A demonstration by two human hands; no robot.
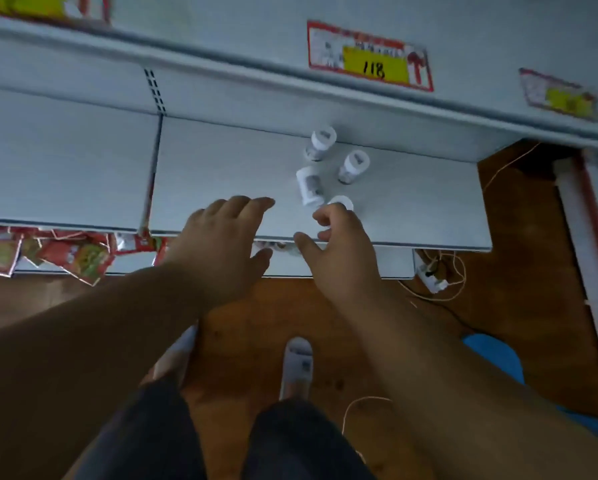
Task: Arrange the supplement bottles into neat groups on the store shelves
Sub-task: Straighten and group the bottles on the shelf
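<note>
Head view looks down on a grey shelf (221, 168) in a store. At the far left, under the shelf edge, red packets (65, 252) lie in disorder on a lower shelf. Next comes the left hand (221, 233): it rests flat near the front of the shelf, fingers straight and together, and it holds nothing. To its right lies a fallen bottle (309, 187) on its side, with a back bottle (320, 143) upright behind it. The right hand (339, 244) has curled fingers at a front bottle (341, 203), of which only the white cap shows; I cannot tell if the fingers already pinch it or only touch it. Further right stands the right bottle (353, 167), upright, near the others but apart. Above hangs a price tag (370, 57) on the upper shelf.

I judge the step is gathering these four bottles into one group. The next move probably calls for a firm hold on the front bottle, then setting the fallen one upright without knocking its neighbours.
</note>
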